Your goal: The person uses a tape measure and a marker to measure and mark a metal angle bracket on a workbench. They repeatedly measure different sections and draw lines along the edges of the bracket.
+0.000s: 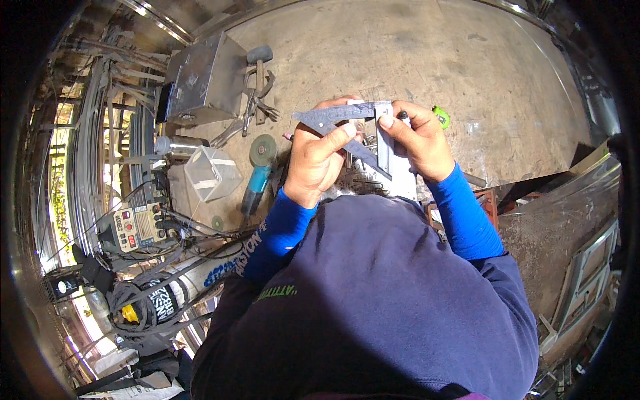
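Note:
A grey metal triangle square (342, 111) is held up in front of my chest, above the worktable. My left hand (318, 157) is closed on its left side, the thumb pressed along the slanted edge. My right hand (425, 141) pinches the upright bar near the top right corner. A black-capped marker (403, 116) sticks up between my right fingers. Beside my left hand a small pinkish tip (288, 136) shows; what it belongs to is hidden. Below the square, partly covered by my hands, lies a white piece (402, 179) whose kind I cannot make out.
Left on the worktable (400, 47) are an angle grinder (257, 180), a clear square container (212, 175), a metal box (205, 77), a mallet (259, 57) and pliers (253, 107). A green tape measure (441, 117) lies right. A welding machine (137, 227) and coiled cables (133, 300) stand at left.

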Demonstrator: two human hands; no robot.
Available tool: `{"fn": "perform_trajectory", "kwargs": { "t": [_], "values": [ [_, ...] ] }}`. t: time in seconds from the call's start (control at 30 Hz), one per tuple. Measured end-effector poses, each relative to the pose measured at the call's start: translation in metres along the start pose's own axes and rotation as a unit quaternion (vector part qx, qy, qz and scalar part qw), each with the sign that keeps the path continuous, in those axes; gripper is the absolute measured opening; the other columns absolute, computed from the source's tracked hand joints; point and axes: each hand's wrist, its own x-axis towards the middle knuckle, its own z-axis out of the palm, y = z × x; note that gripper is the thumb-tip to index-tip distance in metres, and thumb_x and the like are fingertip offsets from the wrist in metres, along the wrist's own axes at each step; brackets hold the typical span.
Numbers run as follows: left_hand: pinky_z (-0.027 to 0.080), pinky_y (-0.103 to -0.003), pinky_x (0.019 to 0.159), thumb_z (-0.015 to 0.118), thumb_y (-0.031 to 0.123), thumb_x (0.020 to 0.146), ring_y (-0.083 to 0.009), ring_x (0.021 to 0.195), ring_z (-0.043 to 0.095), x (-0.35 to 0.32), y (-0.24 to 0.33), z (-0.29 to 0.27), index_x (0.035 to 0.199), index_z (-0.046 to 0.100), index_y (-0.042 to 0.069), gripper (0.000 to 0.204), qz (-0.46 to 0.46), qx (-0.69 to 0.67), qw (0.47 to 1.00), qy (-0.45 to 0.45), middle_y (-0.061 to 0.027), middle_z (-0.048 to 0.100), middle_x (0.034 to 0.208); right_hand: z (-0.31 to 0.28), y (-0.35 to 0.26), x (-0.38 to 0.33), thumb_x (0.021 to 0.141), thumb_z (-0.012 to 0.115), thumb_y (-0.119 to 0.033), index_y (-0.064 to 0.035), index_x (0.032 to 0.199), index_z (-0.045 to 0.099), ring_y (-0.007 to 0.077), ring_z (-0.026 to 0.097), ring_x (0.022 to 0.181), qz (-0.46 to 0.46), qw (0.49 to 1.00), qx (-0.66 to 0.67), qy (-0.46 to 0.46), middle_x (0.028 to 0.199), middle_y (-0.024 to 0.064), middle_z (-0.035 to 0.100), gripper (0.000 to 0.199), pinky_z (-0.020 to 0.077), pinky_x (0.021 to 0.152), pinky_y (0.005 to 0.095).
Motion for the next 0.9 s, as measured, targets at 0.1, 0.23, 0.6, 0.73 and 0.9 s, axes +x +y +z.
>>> {"fn": "perform_trajectory", "kwargs": {
  "t": [0.1,0.23,0.6,0.73,0.9],
  "values": [
    [0.052,-0.033,0.088,0.063,-0.001,0.093,-0.0198,0.099,0.063,-0.004,0.002,0.008,0.131,0.056,-0.004,0.039,-0.01,-0.007,1.0,0.006,-0.0132,0.067,0.114,-0.002,0.011,0.005,0.1,0.069,-0.026,-0.0081,0.088,0.067,0.0021,0.042,0.052,0.0,1.0,0.029,0.002,0.063,-0.0067,0.052,0.021,0.0297,0.046,0.0222],
    [0.051,-0.033,0.089,0.064,-0.001,0.094,-0.0201,0.095,0.064,-0.003,-0.002,0.008,0.128,0.057,-0.006,0.035,0.041,0.0,0.999,0.016,-0.0144,0.069,0.109,0.012,0.002,0.001,0.1,0.068,-0.024,-0.0078,0.088,0.067,0.0017,0.042,0.052,0.03,0.999,0.038,0.009,0.062,-0.0068,0.051,0.02,0.0298,0.046,0.0219],
    [0.048,-0.036,0.102,0.064,-0.001,0.095,-0.0225,0.112,0.065,-0.009,0.013,0.021,0.132,0.058,-0.009,0.038,0.061,0.011,0.998,0.021,-0.0169,0.069,0.121,0.024,-0.009,-0.005,0.101,0.069,-0.022,-0.0062,0.092,0.068,0.0009,0.045,0.057,-0.005,1.0,0.031,0.004,0.066,-0.007,0.055,0.018,0.0319,0.05,0.0214],
    [0.048,-0.034,0.104,0.066,-0.002,0.095,-0.0204,0.113,0.065,-0.008,0.017,0.023,0.129,0.06,-0.009,0.036,0.047,0.032,0.997,0.048,-0.0158,0.069,0.12,0.029,-0.009,-0.006,0.1,0.07,-0.021,-0.0055,0.091,0.067,0.0009,0.046,0.061,-0.015,0.999,0.031,0.015,0.068,-0.0067,0.056,0.018,0.034,0.053,0.0215],
    [0.051,-0.031,0.099,0.07,-0.003,0.093,-0.0181,0.109,0.066,-0.01,0.025,0.027,0.127,0.061,-0.009,0.036,0.051,0.091,0.992,0.064,-0.0132,0.07,0.117,0.031,-0.002,-0.006,0.1,0.069,-0.021,-0.0055,0.091,0.067,0.0009,0.046,0.061,-0.033,0.999,0.036,0.016,0.067,-0.007,0.055,0.018,0.0336,0.052,0.0215]
  ]
}}
